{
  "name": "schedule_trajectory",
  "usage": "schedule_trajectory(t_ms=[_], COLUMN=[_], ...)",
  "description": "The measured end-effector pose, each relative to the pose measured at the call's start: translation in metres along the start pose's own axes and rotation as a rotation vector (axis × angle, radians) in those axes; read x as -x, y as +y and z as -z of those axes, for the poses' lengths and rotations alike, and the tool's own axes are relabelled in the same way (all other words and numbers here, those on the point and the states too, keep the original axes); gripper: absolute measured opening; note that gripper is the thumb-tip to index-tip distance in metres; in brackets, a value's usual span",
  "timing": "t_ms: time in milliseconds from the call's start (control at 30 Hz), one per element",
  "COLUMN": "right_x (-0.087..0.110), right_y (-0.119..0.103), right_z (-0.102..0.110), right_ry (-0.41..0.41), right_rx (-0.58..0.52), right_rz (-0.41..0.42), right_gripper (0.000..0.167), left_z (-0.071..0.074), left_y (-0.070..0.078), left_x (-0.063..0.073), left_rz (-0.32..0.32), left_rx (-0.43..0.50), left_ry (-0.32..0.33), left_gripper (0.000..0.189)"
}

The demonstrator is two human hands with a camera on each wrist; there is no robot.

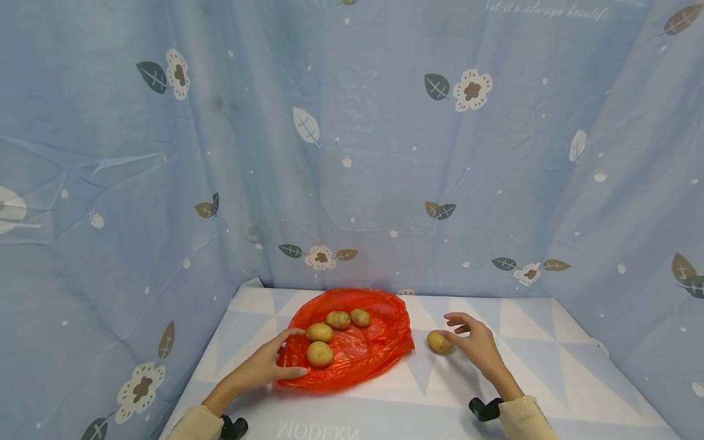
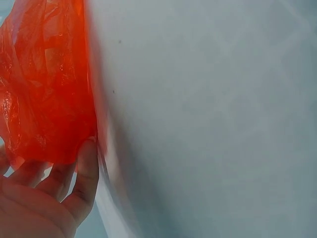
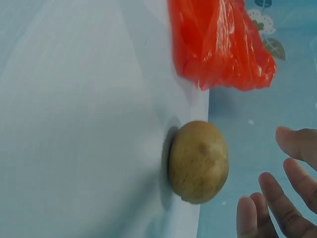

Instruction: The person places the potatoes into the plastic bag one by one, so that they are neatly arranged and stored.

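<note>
A red plastic bag (image 1: 360, 357) lies spread on the table, with several potatoes (image 1: 320, 354) in a curved row on its left and far part. My left hand (image 1: 263, 365) rests at the bag's left edge, thumb and fingers wide apart. In the left wrist view its fingers (image 2: 88, 166) touch the bag's side. To the right of the bag, a single potato (image 1: 437, 342) sits on the tabletop. My right hand (image 1: 477, 347) hovers beside and above it with spread, slightly bent fingers. The right wrist view shows a gap between that hand and the potato (image 3: 199, 161).
The table is covered with a white and pale blue triangle-patterned cloth (image 1: 528, 348). A blue curtain (image 1: 379, 183) printed with leaves and flowers stands behind the table and along both sides. Dark wrist straps (image 1: 485, 409) show below the hands.
</note>
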State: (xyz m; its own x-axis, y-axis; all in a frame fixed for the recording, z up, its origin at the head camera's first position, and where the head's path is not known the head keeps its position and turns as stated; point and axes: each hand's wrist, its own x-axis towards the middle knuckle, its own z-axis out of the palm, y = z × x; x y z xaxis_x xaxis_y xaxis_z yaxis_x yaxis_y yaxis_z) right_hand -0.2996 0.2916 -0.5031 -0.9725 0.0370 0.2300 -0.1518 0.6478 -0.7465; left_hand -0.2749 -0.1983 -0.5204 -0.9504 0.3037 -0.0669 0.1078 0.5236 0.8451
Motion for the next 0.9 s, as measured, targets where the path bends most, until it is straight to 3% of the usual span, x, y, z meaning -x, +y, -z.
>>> schedule_trajectory(t_ms=[400,600,900], right_x=[0.004,0.001,-0.003], right_y=[0.023,0.032,0.034], right_z=[0.01,0.005,-0.004], right_ry=[-0.033,-0.084,-0.125], right_rx=[0.043,0.014,-0.008], right_rz=[-0.051,-0.107,-0.118], right_gripper=[0.046,0.051,0.057], left_z=[0.0,0.001,0.0], left_y=[0.001,0.003,0.004], left_x=[0.002,0.002,0.002], left_rz=[-0.003,0.001,0.001], left_rx=[-0.002,-0.003,-0.004], left_ry=[-0.005,-0.004,-0.003], left_gripper=[0.08,0.08,0.079])
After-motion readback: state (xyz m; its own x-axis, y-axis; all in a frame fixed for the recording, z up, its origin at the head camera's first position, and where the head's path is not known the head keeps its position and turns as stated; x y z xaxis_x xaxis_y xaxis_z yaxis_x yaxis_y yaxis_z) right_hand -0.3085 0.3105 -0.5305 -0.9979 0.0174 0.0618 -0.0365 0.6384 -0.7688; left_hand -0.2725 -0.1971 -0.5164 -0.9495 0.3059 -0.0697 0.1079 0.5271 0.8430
